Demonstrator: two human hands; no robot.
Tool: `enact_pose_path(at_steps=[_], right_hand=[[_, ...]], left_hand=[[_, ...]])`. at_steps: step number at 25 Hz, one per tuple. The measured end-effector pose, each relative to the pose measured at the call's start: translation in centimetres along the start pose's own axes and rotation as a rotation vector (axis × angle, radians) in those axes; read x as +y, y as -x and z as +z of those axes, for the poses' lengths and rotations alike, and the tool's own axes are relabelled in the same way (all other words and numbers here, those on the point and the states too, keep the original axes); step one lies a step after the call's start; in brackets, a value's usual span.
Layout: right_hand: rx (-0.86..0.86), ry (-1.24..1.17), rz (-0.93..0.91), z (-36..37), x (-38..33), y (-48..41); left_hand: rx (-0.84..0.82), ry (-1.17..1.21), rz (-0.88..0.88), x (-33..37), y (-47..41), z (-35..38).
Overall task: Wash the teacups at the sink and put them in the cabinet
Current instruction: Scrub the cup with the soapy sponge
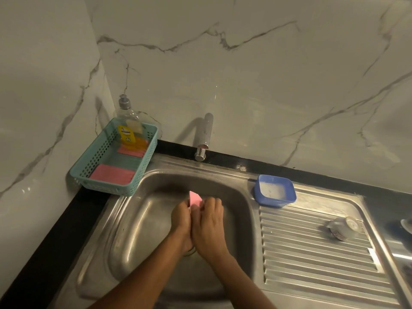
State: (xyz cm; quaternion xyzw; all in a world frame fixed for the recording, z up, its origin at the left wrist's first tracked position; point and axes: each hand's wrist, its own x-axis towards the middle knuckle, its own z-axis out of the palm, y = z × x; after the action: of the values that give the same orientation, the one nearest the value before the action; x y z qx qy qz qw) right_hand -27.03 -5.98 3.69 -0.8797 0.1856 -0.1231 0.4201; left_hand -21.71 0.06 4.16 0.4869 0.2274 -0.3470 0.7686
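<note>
Over the steel sink basin [138, 219] my left hand [181, 221] and my right hand [209, 226] are pressed side by side. Both hold a pink sponge [194, 198] whose top sticks out above the fingers. Whether a cup is between the hands is hidden. One white teacup [344, 228] lies upside down on the ribbed drainboard [312, 259] to the right. At the far right edge a sliver of another white dish [406, 225] shows.
A teal basket [89, 172] at the sink's left corner holds a dish-soap bottle [129, 130] and pink sponges [111, 175]. A chrome tap [206, 134] stands behind the basin. A blue tub [275, 190] of whitish liquid sits on the drainboard's back left.
</note>
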Motion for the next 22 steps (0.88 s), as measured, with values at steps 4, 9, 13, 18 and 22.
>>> enact_pose_path(at_steps=[4, 9, 13, 18, 22], right_hand=[[-0.095, -0.397, 0.334, 0.2, -0.1, -2.3], [-0.161, -0.083, 0.080, 0.6, -0.6, 1.8], [-0.098, -0.439, 0.493, 0.6, 2.0, -1.5], [-0.067, -0.189, 0.116, 1.4, 0.0, 2.0], [-0.086, -0.593, 0.537, 0.8, 1.0, -1.8]], left_hand=[[0.116, -0.087, 0.069, 0.4, -0.1, 0.3], [0.284, -0.184, 0.117, 0.9, -0.9, -0.1], [0.248, -0.155, 0.058, 0.1, 0.0, 0.8], [0.350, -0.158, 0.178, 2.0, -1.3, 0.6], [0.177, -0.203, 0.066, 0.9, -1.3, -0.3]])
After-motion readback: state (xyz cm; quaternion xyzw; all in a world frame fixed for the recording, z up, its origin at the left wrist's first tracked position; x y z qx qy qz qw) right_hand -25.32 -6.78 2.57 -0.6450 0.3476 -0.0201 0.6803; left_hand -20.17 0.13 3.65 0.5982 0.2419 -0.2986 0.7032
